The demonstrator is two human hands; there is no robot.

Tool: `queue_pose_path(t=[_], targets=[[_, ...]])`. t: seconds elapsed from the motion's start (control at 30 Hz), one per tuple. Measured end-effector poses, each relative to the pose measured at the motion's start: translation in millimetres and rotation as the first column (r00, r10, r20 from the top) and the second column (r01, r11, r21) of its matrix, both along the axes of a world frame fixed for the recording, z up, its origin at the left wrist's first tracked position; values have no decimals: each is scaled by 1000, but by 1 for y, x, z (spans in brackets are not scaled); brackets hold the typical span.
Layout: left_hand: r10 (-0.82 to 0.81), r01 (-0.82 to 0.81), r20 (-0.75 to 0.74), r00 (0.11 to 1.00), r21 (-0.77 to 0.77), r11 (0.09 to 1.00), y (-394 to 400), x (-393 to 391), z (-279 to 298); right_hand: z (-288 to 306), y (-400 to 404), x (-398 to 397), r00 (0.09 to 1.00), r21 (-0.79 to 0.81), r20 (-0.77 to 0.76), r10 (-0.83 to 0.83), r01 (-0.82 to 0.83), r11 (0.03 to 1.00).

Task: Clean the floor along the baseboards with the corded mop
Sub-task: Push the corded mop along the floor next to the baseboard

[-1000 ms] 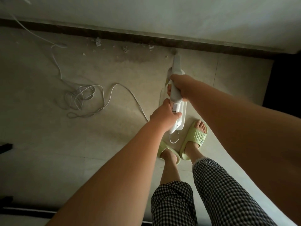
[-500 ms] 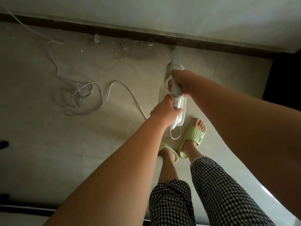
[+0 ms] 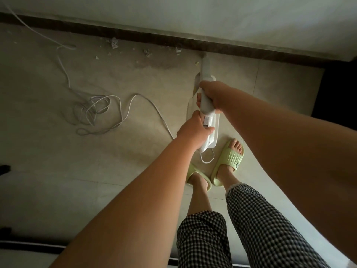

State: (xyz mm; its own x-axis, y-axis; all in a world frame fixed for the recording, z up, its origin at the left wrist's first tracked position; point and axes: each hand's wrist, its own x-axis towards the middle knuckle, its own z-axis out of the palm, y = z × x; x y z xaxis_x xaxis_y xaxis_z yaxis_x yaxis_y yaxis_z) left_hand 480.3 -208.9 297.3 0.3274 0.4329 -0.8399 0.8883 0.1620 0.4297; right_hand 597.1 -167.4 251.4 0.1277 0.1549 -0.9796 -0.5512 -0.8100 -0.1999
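Observation:
I hold a white corded mop [image 3: 205,73] with both hands, its shaft running away from me to the dark baseboard [image 3: 154,38]. My right hand [image 3: 214,95] grips the handle higher up. My left hand [image 3: 192,132] grips the lower white body near a label. The mop's far end touches the floor right at the baseboard; its head is mostly hidden behind the shaft and my hands. A white cord [image 3: 131,105] loops from the mop's bottom and trails left across the tiled floor.
The cord lies in a tangled coil [image 3: 92,113] on the left and runs up toward the far left wall. Bits of debris [image 3: 114,43] lie along the baseboard left of the mop. My feet in green slippers [image 3: 230,155] stand just below the mop. A dark opening [image 3: 336,93] is at the right.
The view has tilted slightly, so the baseboard and the debris sit a little lower in view. Both hands keep the same grip, and the mop tip stays at the baseboard.

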Motion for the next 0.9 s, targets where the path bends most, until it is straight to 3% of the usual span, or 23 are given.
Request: queue_pose_path(t=[0.37,0.63,0.9], targets=[[17,-19,-41,999,-64,998,-29,-42,13,0,-32,-47,997,-17,-66,-35,33,999],[25,-25,-6,1000,-17,1000,-7,-30,8,0,-5,-35,1000,-2,-10,-16,16,1000],[-4,5,23,1000,-36,999,-9,-28,10,6,-9,-28,998,-39,-51,29,-31,999]])
